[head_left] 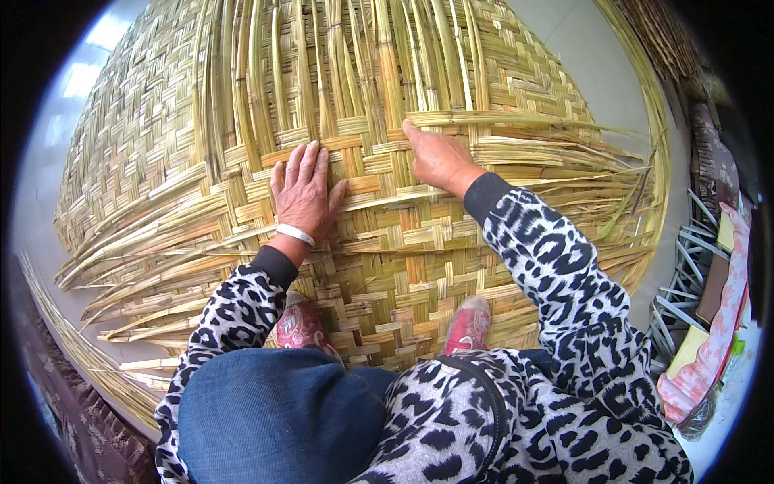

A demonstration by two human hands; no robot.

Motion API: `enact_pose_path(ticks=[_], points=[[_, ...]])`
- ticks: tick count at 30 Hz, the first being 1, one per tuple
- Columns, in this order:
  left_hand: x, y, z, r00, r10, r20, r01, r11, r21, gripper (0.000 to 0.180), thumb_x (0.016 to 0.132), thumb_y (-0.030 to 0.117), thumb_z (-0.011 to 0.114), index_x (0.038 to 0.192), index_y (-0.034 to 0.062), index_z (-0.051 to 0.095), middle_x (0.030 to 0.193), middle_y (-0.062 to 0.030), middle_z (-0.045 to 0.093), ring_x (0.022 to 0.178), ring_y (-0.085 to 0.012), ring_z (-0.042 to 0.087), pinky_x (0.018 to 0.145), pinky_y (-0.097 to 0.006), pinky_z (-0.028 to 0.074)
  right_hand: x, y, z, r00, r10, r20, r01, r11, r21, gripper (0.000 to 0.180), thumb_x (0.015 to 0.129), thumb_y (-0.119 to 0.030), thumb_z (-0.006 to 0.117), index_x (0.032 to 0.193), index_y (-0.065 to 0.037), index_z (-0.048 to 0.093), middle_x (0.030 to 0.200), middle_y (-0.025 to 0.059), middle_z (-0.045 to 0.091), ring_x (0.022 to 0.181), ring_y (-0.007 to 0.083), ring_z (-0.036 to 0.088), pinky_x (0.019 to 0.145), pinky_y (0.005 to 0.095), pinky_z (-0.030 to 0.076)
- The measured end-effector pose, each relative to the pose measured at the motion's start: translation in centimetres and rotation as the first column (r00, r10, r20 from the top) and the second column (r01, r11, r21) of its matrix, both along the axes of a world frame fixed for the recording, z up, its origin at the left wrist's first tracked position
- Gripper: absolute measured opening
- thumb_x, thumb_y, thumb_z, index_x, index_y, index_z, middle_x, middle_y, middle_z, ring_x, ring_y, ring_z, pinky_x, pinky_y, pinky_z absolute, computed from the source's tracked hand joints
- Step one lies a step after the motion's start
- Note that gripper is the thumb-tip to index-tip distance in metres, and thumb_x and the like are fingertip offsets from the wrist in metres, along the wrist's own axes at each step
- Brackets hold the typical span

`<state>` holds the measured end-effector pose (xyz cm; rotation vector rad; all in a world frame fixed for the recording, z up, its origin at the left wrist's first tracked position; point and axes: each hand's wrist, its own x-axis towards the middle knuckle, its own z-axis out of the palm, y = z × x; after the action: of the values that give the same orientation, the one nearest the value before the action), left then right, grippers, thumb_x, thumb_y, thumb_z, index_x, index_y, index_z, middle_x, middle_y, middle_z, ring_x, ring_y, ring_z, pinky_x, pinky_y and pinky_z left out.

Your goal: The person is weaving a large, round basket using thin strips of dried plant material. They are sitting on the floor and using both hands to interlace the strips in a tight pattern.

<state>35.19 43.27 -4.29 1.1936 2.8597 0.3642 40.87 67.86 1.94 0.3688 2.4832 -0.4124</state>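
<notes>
A large mat (129, 153) of flat yellow-green reed strips, woven in a zigzag pattern, spreads beneath both hands. My left hand (305, 194) lies flat on the weave with its fingers apart, the fingertips at a crosswise row. My right hand (439, 159) is closed except for the index finger, which stretches out to the end of a crosswise reed strip (516, 118). Whether the curled fingers hold anything is hidden. Beyond the hands, long loose lengthwise strips (256, 81) run away over the woven part.
Uneven strip ends (121, 266) stick out on the left, and more strip ends (597, 165) on the right. My red shoes (469, 324) stand on the mat. A grey metal rack (689, 266) and a pink-and-white cloth (709, 323) are at the right edge; loose reeds (89, 347) lie lower left.
</notes>
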Motion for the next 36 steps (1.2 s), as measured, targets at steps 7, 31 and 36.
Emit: enact_pose_path(ticks=[7, 31, 36], points=[[-7.3, 1.4, 2.1, 0.976, -0.128, 0.174, 0.126, 0.992, 0.022, 0.022, 0.089, 0.025, 0.064, 0.108, 0.0137, 0.068, 0.105, -0.0072, 0.064, 0.100, -0.0296, 0.061, 0.084, -0.042, 0.049, 1.1, 4.5, 2.4, 0.971, 0.240, -0.014, -0.240, 0.970, -0.029, 0.054, 0.088, -0.005, 0.041, 0.142, -0.006, 0.045, 0.120, 0.0183, 0.063, 0.112, 0.0315, 0.060, 0.098, 0.0442, 0.048], [-18.1, 7.8, 0.5, 0.809, -0.325, 0.489, 0.244, 0.944, 0.225, 0.035, 0.078, 0.028, 0.080, 0.097, 0.0011, 0.068, 0.078, -0.0152, 0.069, 0.072, -0.0303, 0.068, 0.068, -0.040, 0.055, 15.2, -4.6, 22.0, 0.602, -0.161, 0.782, 0.739, 0.483, -0.469, 0.041, 0.100, -0.025, 0.056, 0.134, -0.001, 0.053, 0.114, 0.0073, 0.066, 0.111, 0.0149, 0.058, 0.101, 0.0298, 0.044], [-19.0, 8.4, 1.5, 0.847, -0.296, 0.442, 0.226, 0.952, 0.204, 0.032, 0.076, 0.031, 0.076, 0.094, 0.0049, 0.072, 0.088, -0.0184, 0.070, 0.087, -0.0358, 0.067, 0.079, -0.043, 0.053, 10.2, -3.7, 17.7, 0.792, -0.099, 0.602, 0.566, 0.490, -0.663, 0.049, 0.099, -0.035, 0.055, 0.134, -0.001, 0.051, 0.112, 0.0094, 0.065, 0.106, 0.0173, 0.060, 0.095, 0.0340, 0.048]])
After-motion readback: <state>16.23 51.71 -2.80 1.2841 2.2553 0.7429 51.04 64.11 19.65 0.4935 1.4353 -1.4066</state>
